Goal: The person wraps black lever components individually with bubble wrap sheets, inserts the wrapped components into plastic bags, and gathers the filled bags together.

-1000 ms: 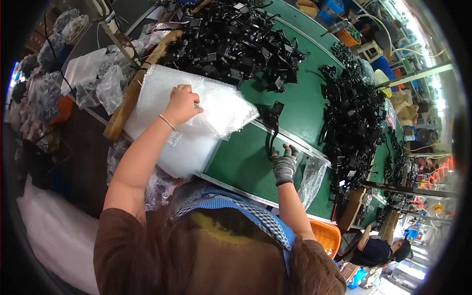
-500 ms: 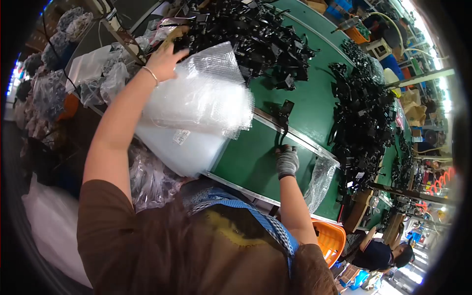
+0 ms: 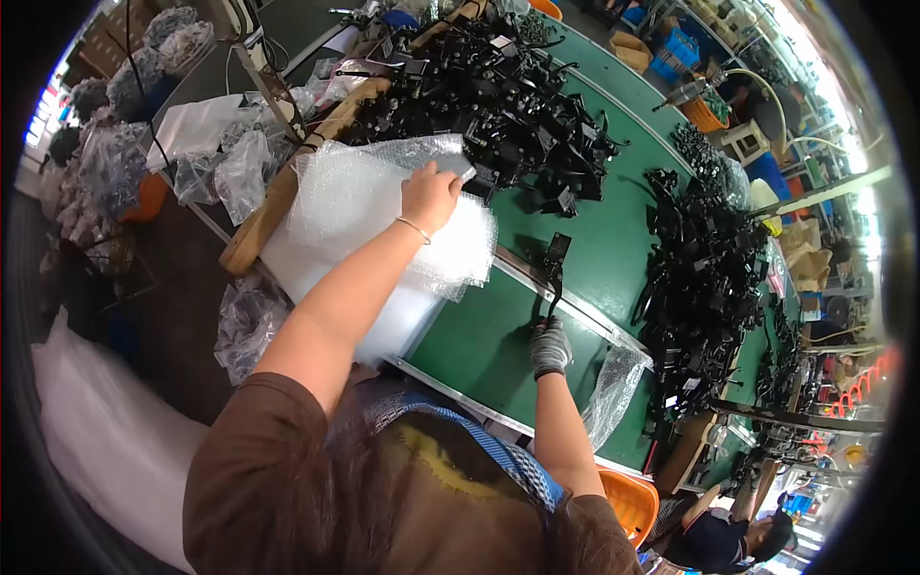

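My left hand (image 3: 431, 198), bare with a bracelet at the wrist, is over a stack of clear bubble-wrap bags (image 3: 355, 206). Its fingers are curled, and a pale bit of wrap shows at the fingertips. My right hand (image 3: 550, 347), in a grey glove, is closed around the lower end of a black lever-like part (image 3: 556, 264). That part points away from me, across the metal rail (image 3: 585, 311) of the green bench. To the right of the glove lies a single crumpled bubble-wrap bag (image 3: 616, 388).
A large heap of black parts (image 3: 479, 96) covers the far bench, with another heap (image 3: 704, 287) to the right. A wooden bar (image 3: 264, 230) runs along the left edge. An orange basket (image 3: 628, 503) stands at lower right, near another person (image 3: 714, 537).
My left hand has moved right and nearer, from the far left edge of the bubble-wrap onto the stack, and its fingers have curled. My right hand still holds the black part.
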A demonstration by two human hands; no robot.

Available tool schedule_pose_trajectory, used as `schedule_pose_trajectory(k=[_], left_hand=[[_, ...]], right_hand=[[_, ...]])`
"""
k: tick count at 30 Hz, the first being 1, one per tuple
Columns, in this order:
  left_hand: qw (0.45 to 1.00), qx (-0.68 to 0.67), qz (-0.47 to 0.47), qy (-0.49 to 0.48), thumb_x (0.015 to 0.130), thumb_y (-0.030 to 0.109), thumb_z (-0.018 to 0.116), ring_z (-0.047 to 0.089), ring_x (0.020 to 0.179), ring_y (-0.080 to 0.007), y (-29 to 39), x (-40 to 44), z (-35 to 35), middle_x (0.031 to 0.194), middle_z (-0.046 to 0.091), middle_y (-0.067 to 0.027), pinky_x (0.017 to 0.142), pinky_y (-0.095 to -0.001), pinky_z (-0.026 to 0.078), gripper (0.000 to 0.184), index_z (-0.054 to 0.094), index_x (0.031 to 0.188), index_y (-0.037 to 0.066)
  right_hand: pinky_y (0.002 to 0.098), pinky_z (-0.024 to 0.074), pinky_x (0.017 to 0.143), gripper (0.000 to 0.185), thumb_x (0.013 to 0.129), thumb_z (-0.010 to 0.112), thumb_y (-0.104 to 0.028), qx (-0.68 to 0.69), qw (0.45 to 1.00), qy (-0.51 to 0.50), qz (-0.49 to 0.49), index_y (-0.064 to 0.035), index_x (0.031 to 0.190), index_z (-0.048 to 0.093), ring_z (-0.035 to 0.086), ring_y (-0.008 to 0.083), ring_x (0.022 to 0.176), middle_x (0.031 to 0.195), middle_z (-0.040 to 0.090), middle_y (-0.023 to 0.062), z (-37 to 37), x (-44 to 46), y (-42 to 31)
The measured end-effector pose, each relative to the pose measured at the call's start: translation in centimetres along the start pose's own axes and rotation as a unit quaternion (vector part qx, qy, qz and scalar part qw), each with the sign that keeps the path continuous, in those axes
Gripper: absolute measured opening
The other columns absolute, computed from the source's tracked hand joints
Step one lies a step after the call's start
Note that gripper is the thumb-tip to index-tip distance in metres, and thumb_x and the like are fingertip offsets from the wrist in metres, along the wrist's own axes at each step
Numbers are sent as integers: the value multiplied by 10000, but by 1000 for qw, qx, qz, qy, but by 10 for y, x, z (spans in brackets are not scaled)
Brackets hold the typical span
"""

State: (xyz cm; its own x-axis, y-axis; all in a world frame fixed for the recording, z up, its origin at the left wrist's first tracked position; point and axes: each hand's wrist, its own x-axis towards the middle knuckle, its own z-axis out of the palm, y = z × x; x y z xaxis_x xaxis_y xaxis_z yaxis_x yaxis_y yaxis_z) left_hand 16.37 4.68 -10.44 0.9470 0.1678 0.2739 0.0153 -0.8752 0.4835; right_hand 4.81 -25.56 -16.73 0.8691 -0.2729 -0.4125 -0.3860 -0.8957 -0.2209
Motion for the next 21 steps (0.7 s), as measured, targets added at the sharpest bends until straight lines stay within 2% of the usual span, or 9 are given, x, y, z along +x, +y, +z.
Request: schedule_pose_trajectory(k=[1,2,5,8,11,12,14,16,21], left_hand=[[998,-48,27,32,797,227,629,522,925,-333,-2,-5,-7,894,552,-135,788,-420,437,160,669,850,82],[989,-67,131,32,806,124,592,531,862,-351,3,-14,-30,892,530,-156,762,-422,445,104,631,870,52],[950,-111,190,-222,770,143,633,540,821,-352,5,-55,-63,887,518,-152,755,-434,450,197,579,935,50],[936,-79,100,-329,742,194,670,556,801,-342,-3,-82,-63,897,534,-147,757,-434,457,293,545,958,39],[980,5,20,-197,722,252,692,568,829,-335,28,-89,-48,948,552,-150,761,-418,463,369,533,979,40],[980,62,9,-186,731,254,686,571,832,-334,38,-92,-41,959,557,-150,759,-419,464,371,533,988,35],[972,173,-13,-160,747,258,673,577,838,-332,51,-97,-29,982,568,-151,753,-421,466,376,532,1007,25],[985,133,-5,-112,750,249,673,579,830,-332,39,-105,-11,945,576,-150,737,-415,468,336,555,972,27],[993,-17,-41,-109,752,192,667,577,805,-318,7,-106,-12,848,583,-143,705,-388,469,196,587,831,31]], right_hand=[[497,464,734,287,878,424,-341,-3,1000,-3,-5,-136,1043,537,607,395,855,888,640,195,1,-1,2],[496,466,730,289,878,425,-341,-4,1000,-4,-8,-136,1047,538,608,394,850,885,640,195,-1,1,3],[487,474,672,304,883,404,-330,-13,999,2,-52,-122,1080,505,626,369,788,826,654,164,7,9,19],[490,472,684,298,881,420,-331,3,999,2,-50,-126,1076,513,625,370,789,834,654,165,2,6,14],[498,461,721,288,878,430,-327,57,996,12,-73,-122,1048,539,619,375,822,871,647,188,0,8,18],[458,494,613,264,870,477,-328,80,989,62,-112,-121,1008,566,623,319,705,808,645,142,16,19,28],[400,487,518,258,860,511,-330,327,943,-65,-17,-123,999,576,578,241,637,744,598,79,32,31,40],[275,442,400,248,845,563,-328,510,850,-123,40,-109,960,581,465,119,562,672,470,-17,16,19,33],[270,447,405,292,863,565,-357,523,846,-78,63,-67,892,583,429,93,495,634,444,-15,-21,-14,44]])
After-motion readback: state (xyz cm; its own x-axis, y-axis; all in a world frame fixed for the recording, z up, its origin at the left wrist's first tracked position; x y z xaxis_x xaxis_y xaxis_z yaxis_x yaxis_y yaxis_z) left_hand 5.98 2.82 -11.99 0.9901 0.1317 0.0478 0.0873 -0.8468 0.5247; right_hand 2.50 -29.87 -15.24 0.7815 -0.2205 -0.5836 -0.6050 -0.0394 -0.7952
